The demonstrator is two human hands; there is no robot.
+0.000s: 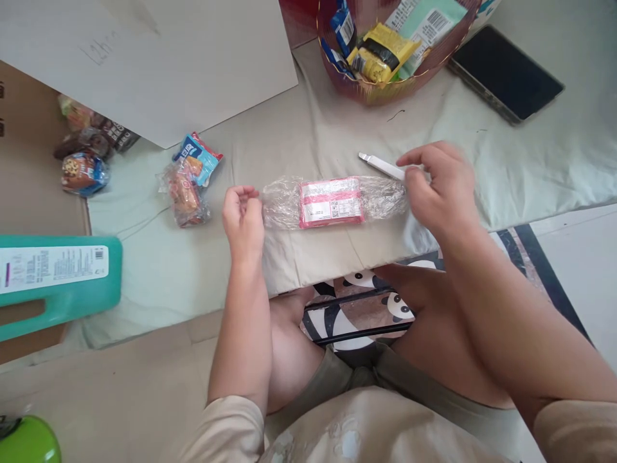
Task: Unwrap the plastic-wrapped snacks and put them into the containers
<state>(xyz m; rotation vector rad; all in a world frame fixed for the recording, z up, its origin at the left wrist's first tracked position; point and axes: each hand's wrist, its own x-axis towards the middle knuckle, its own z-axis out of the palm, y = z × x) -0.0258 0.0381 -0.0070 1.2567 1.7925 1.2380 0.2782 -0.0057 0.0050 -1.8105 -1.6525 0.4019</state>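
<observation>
Pale cloth (332, 254) carries a pink-and-white packet (331, 202) between both hands, clear wrap (284, 204) at its ends. Left hand's (244, 222) fingers seem to pinch the wrap; whether the right hand's (438, 190) blurred fingers grip wrap or white tool (383, 166), I cannot tell. Straightening the wrap seems in hand; next calls for even tension.

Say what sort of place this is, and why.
Likely a room in a home: a cloth-covered surface holding a gold-rimmed bowl of packets and a phone, with someone seated in shorts.

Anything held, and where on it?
Right hand: apparently the white tool, by its right end. Left hand: at the wrap's left end; hold unclear.
</observation>
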